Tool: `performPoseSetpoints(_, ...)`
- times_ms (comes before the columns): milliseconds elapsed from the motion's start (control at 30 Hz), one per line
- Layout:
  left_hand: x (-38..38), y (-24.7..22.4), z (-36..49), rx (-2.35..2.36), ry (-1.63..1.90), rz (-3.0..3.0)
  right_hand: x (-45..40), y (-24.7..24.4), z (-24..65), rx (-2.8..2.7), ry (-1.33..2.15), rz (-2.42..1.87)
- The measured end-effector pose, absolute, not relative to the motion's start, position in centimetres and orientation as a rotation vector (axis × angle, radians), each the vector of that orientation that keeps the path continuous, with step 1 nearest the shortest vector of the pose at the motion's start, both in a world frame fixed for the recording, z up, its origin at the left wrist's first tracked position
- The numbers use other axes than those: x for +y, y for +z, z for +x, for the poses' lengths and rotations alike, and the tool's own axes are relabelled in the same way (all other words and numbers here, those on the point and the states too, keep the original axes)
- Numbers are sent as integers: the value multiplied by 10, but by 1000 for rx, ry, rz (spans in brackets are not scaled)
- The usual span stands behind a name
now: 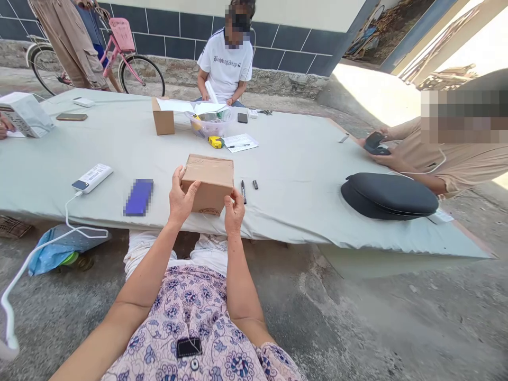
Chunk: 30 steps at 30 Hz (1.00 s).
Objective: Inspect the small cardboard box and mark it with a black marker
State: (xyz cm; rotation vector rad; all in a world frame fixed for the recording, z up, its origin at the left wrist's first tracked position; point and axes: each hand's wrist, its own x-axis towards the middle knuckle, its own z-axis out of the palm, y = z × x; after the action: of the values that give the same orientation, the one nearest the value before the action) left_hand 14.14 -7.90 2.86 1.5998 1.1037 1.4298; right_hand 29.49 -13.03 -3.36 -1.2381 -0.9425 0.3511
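A small closed brown cardboard box (209, 182) sits at the near edge of the low table covered in pale grey cloth (301, 174). My left hand (180, 198) grips the box's left side, thumb on the front face. My right hand (235, 210) touches its lower right corner with the fingertips. A black pen (243, 191) and its cap (255, 184) lie just right of the box.
A white power bank (92, 177) with a cable and a blurred blue object (138, 197) lie to the left. A dark cap (389, 194) rests at the right. Across the table a seated person has an open box (163, 117), a clear bowl (209, 125) and papers. Another person at right holds a phone (375, 143).
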Motion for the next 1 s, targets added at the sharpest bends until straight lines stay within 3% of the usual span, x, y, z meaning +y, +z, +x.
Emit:
performPoseSetpoints(367, -99, 33, 157, 1316, 1597, 2191, -131, -77, 314, -1248, 391, -1797)
performPoseSetpoints(700, -96, 40, 176, 1246, 1380, 2283, -130, -83, 311, -1252, 333, -1815)
performPoseSetpoints(1000, -95, 40, 162, 1171, 1527, 2257, -132, -80, 308, -997, 492, -1601)
